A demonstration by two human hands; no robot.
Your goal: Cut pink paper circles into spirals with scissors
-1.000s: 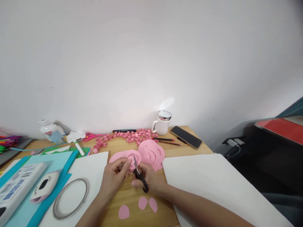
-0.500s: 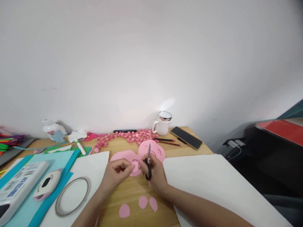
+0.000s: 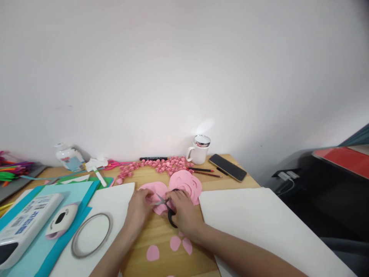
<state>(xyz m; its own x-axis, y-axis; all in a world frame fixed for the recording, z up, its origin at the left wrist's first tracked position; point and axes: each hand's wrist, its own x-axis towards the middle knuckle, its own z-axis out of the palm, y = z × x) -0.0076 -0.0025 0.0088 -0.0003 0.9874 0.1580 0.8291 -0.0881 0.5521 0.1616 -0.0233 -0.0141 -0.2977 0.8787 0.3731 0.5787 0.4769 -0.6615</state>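
Note:
In my right hand (image 3: pixel 183 211) is a pair of scissors (image 3: pixel 167 204) with black handles. Their blades are spread and point left toward my left hand. My left hand (image 3: pixel 140 206) has its fingers pinched on pink paper just past the blade tips; the fingers partly hide what they grip. Behind the hands a pink paper round (image 3: pixel 157 187) lies on the wooden table (image 3: pixel 138 265). A pile of pink paper spirals (image 3: pixel 186 182) rests to its right. Small pink paper petals (image 3: pixel 152 253) are scattered nearer to me.
Many rolled pink paper buds (image 3: pixel 168 165) run along the back, near a white mug (image 3: pixel 198 150) and a phone (image 3: pixel 227 167). White boards (image 3: pixel 259 227) flank the work area. A tape ring (image 3: pixel 76 246), a correction-tape-like device (image 3: pixel 62 221) and a white box (image 3: pixel 30 227) are at left.
The scissors have swung from pointing upward with blades together to pointing left with blades apart. My left hand has turned, its fingers now farther from the right hand.

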